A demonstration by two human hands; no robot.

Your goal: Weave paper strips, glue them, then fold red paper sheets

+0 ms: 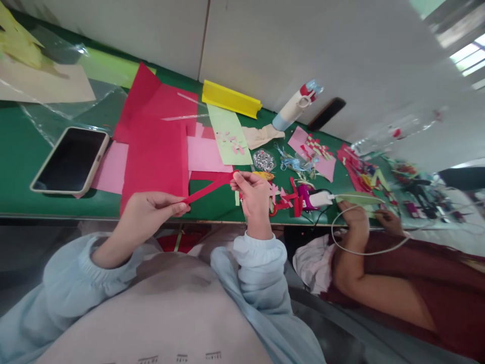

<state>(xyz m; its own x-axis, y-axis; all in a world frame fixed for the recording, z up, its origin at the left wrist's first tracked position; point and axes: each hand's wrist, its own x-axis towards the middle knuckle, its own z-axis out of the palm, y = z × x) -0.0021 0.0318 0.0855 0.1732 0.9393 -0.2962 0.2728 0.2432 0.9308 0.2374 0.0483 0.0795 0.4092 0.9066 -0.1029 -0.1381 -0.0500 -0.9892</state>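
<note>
A narrow red paper strip (210,188) is stretched between my two hands above the front of the table. My left hand (151,215) pinches its lower left end between thumb and fingers. At the upper right end, my right hand (253,194) grips the strip between thumb and forefinger. Large red paper sheets (154,156) lie just beyond my left hand, over pink paper (208,154). Past my right hand is a pale green sheet (229,131) with small pink cut pieces on it. Red strips and pink scraps (280,194) lie to the right of that hand.
A phone (70,161) lies at left. Behind are a folded yellow card (231,98), a bottle (297,106) and a round dish of small silvery pieces (264,160). A purple device (307,197) with a white cable sits near a co-worker's hand (354,213) at right.
</note>
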